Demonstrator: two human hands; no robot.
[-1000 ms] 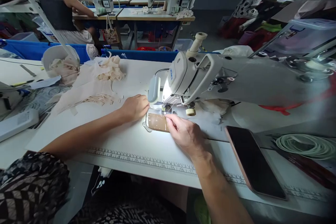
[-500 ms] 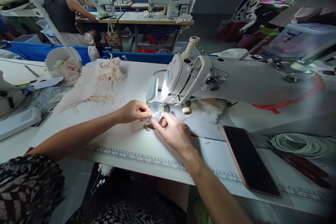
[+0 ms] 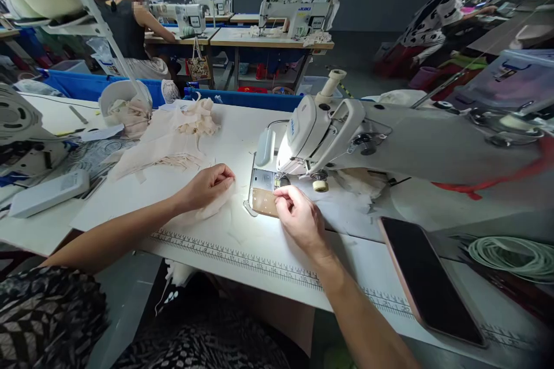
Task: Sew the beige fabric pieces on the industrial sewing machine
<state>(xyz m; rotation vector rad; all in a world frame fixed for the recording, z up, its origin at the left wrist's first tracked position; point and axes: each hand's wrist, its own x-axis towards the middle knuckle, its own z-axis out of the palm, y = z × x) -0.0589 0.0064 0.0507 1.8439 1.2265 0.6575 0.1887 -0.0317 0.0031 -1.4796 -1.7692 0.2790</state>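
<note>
My left hand [image 3: 208, 184] lies on the white table [image 3: 225, 138] with its fingers curled over a thin pale fabric piece [image 3: 203, 210] that spreads out under it. My right hand [image 3: 298, 216] reaches to the lit needle area of the white sewing machine [image 3: 329, 132]. Its thumb and forefinger are pinched together just under the presser foot, above a brown plate [image 3: 263, 203]. What they pinch is too small to make out.
A pile of beige fabric strips [image 3: 173, 138] and a white tub of scraps [image 3: 123, 105] lie at the back left. A dark phone [image 3: 428, 277] and a coil of pale cord [image 3: 511, 253] lie to the right. A printed ruler [image 3: 242, 259] runs along the table's front. A person [image 3: 130, 29] sews at a far table.
The two hands were together on a small white piece in front of the needle. They have parted: the left moved left with the fabric, the right went back to the presser foot.
</note>
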